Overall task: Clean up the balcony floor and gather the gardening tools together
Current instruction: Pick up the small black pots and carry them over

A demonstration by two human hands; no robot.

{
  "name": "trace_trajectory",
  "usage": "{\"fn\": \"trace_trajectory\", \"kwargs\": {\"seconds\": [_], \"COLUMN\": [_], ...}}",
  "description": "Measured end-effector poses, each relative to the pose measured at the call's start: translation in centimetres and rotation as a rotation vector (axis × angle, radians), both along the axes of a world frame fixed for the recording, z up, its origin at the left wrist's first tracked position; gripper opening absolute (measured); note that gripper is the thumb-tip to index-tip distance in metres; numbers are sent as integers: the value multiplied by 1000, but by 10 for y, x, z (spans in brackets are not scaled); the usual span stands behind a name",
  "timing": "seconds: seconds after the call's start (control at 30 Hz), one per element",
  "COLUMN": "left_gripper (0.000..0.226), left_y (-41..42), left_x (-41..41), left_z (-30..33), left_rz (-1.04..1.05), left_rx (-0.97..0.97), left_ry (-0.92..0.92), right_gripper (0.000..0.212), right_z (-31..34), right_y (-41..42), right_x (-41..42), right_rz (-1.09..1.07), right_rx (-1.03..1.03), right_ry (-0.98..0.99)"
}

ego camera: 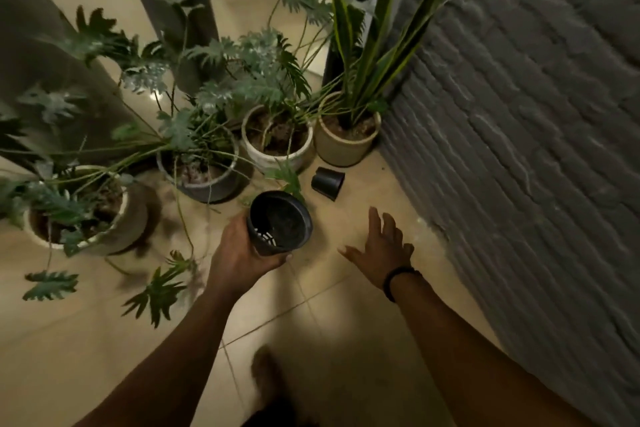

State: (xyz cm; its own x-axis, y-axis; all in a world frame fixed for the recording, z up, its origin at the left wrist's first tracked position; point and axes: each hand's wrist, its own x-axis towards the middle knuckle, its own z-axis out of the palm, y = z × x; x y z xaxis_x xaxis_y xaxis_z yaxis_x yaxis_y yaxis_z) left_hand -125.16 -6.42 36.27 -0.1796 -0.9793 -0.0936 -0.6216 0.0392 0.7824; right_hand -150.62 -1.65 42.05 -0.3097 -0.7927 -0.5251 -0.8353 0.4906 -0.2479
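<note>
My left hand [239,250] grips a black plastic nursery pot [279,221] from below and the side, its open mouth tilted toward me, with dark soil residue inside. A second, smaller black plastic pot [328,182] lies on its side on the tiled floor [104,329], just beyond. My right hand [381,246] hovers over the floor to the right of the held pot, fingers spread and straight, holding nothing. A dark band sits on the right wrist.
Several potted plants stand in a row at the back: a cream pot [104,236] at left, a grey pot [204,180], a white pot [277,149] and a beige pot with a snake plant [346,146]. A grey brick wall [519,149] runs along the right. My foot [268,378] is below.
</note>
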Motion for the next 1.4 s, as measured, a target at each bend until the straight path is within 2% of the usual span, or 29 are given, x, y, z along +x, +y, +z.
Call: {"fn": "trace_trajectory", "kwargs": {"seconds": [0.17,0.37,0.57,0.67,0.9,0.97,1.03,1.23,1.3,1.4], "left_gripper": [104,101,92,83,100,100,103,104,104,109], "left_y": [-22,-34,-44,-48,-41,-47,-57,-84,-91,-100], "left_x": [-15,-55,-91,-111,-171,-205,-236,-280,-283,-281], "left_z": [-23,-62,-98,-108,-164,-181,-206,-302,-328,-356], "left_rz": [57,386,539,635,869,932,978,1010,984,877], "left_rx": [82,168,251,220,320,308,311,279,265,220], "left_ry": [-3,17,133,111,1,14,46,105,68,80], "right_gripper": [104,111,118,127,131,129,129,132,134,138], "right_z": [-31,-86,-125,-151,-223,-243,-270,-371,-404,-447], "right_y": [-46,-95,-163,-194,-248,-257,-269,-297,-304,-306], "right_x": [-40,-98,-141,-156,-190,-200,-213,-226,-218,-204], "right_rz": [204,389,433,508,619,621,535,243,241,385], "right_rx": [100,269,262,231,220,155,113,164,136,-12], "right_ry": [108,163,135,114,62,48,-7,-198,-222,-81]}}
